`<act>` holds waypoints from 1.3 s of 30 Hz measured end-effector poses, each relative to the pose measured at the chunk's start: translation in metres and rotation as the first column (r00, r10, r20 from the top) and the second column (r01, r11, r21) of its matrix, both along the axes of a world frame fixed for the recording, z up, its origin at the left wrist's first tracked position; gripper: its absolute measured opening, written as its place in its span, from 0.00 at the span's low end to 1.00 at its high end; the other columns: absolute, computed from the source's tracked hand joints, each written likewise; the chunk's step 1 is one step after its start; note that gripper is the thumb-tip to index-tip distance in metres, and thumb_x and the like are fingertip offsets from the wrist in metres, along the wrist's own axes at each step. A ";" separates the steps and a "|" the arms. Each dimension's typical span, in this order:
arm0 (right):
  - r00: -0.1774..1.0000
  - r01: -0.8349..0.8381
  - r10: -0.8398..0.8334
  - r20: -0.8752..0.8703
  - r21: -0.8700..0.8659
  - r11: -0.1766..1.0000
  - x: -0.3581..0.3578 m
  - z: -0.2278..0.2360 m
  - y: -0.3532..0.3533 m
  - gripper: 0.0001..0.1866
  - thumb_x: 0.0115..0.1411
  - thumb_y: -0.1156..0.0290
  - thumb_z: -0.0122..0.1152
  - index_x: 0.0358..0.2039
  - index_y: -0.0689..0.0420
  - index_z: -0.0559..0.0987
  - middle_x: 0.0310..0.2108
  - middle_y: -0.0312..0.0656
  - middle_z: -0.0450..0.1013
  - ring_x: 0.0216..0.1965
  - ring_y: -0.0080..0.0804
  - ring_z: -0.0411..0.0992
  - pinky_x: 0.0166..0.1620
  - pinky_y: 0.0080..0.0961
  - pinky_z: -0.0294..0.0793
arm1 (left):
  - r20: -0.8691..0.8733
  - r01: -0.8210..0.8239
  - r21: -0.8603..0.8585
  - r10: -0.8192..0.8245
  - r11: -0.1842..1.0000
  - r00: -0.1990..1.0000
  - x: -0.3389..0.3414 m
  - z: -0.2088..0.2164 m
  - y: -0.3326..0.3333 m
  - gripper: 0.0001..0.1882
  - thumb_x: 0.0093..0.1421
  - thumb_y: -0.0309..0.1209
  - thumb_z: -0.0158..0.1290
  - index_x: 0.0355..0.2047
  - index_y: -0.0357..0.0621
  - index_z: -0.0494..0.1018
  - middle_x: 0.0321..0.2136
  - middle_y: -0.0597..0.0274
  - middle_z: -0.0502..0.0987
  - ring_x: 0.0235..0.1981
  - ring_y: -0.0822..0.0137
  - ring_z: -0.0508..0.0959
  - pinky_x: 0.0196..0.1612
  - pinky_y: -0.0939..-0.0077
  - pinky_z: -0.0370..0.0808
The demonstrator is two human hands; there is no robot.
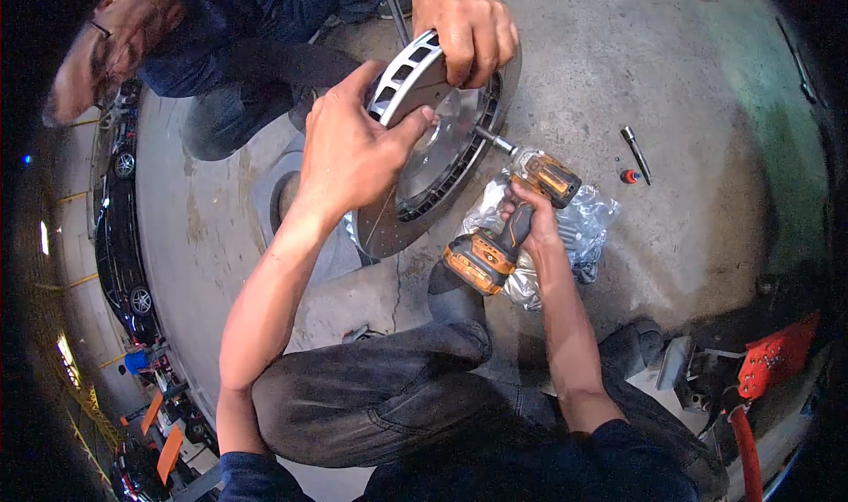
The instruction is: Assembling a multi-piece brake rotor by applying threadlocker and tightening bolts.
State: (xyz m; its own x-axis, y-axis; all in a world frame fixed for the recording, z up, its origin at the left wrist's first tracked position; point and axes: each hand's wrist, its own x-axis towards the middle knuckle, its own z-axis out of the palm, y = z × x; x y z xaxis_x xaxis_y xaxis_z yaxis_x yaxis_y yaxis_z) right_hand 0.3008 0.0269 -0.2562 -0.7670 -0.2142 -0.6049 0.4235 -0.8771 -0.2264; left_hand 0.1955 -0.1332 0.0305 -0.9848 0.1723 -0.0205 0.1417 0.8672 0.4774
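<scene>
A shiny vented brake disc [412, 76] stands tilted up in front of me. My left hand [358, 148] grips its near edge, thumb on the face and fingers around the rim. A co-worker's hand [465, 29] holds the same disc at the top. Beyond its face shows a dark vented ring [459, 168]; whether that is a separate disc I cannot tell. My right hand [535, 219] is wrapped around the handle of a yellow-and-black cordless impact wrench [549, 177]. The wrench's socket end points left toward the disc's middle; any contact there is unclear.
Crumpled clear plastic packaging [590, 228] lies under the wrench. A long dark socket extension [636, 153] and a small red-and-black piece [629, 177] lie to the right. A red tool [770, 361] stands at lower right. The co-worker kneels opposite; a black car [124, 228] is far left.
</scene>
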 end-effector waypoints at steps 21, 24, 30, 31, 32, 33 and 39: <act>0.999 -0.016 0.012 0.050 0.078 0.997 -0.004 0.007 -0.002 0.13 0.58 0.72 0.62 0.43 0.58 0.75 0.29 0.37 0.70 0.24 0.27 0.67 0.29 0.25 0.70 | -0.002 -0.020 -0.004 0.020 1.000 1.000 -0.001 0.000 -0.003 0.24 0.52 0.32 0.65 0.44 0.29 0.73 0.38 0.47 0.81 0.39 0.65 0.81 0.45 0.71 0.76; 0.999 -0.001 -0.002 0.051 0.049 0.999 -0.003 0.000 0.000 0.13 0.57 0.72 0.63 0.43 0.59 0.75 0.29 0.37 0.71 0.23 0.27 0.68 0.28 0.26 0.71 | 0.008 -0.036 -0.006 0.036 0.999 0.999 0.002 -0.001 -0.002 0.24 0.52 0.32 0.65 0.45 0.29 0.73 0.38 0.47 0.81 0.39 0.65 0.81 0.45 0.71 0.76; 1.000 -0.004 0.003 0.015 0.041 0.999 -0.002 0.001 -0.005 0.14 0.56 0.72 0.64 0.42 0.59 0.75 0.28 0.37 0.71 0.22 0.28 0.69 0.28 0.26 0.72 | -0.133 0.007 0.038 -0.001 0.999 0.991 0.001 -0.007 -0.012 0.23 0.48 0.38 0.65 0.40 0.34 0.77 0.28 0.42 0.81 0.33 0.50 0.83 0.39 0.62 0.77; 1.000 0.001 -0.002 0.005 0.057 0.998 -0.003 0.003 -0.007 0.14 0.56 0.72 0.64 0.43 0.59 0.75 0.28 0.37 0.71 0.23 0.28 0.69 0.29 0.26 0.72 | -0.136 0.007 0.038 -0.002 0.999 0.991 0.000 -0.005 -0.013 0.23 0.48 0.38 0.65 0.40 0.34 0.77 0.28 0.42 0.81 0.33 0.50 0.83 0.39 0.62 0.77; 1.000 0.002 -0.002 0.001 0.057 0.998 -0.004 0.003 -0.007 0.14 0.56 0.72 0.64 0.43 0.59 0.75 0.28 0.37 0.71 0.23 0.28 0.69 0.29 0.26 0.72 | -0.111 -0.005 0.021 0.008 1.000 0.994 0.000 -0.002 -0.012 0.23 0.49 0.37 0.65 0.40 0.33 0.76 0.29 0.42 0.81 0.34 0.52 0.83 0.39 0.62 0.77; 1.000 0.003 -0.003 0.001 0.041 0.999 -0.004 0.005 -0.008 0.14 0.56 0.72 0.64 0.43 0.59 0.75 0.29 0.38 0.72 0.23 0.28 0.69 0.29 0.26 0.72 | -0.087 -0.016 0.004 0.016 1.000 0.996 0.000 0.000 -0.011 0.23 0.49 0.37 0.65 0.41 0.33 0.76 0.30 0.42 0.81 0.35 0.53 0.83 0.40 0.63 0.77; 1.000 0.014 -0.015 0.017 0.055 0.998 0.005 -0.011 0.004 0.16 0.57 0.71 0.63 0.45 0.61 0.74 0.34 0.40 0.76 0.25 0.27 0.70 0.30 0.25 0.73 | -0.172 0.030 0.113 -0.010 0.993 0.985 0.062 -0.030 -0.034 0.41 0.50 0.32 0.67 0.62 0.37 0.60 0.46 0.42 0.78 0.49 0.53 0.79 0.54 0.63 0.73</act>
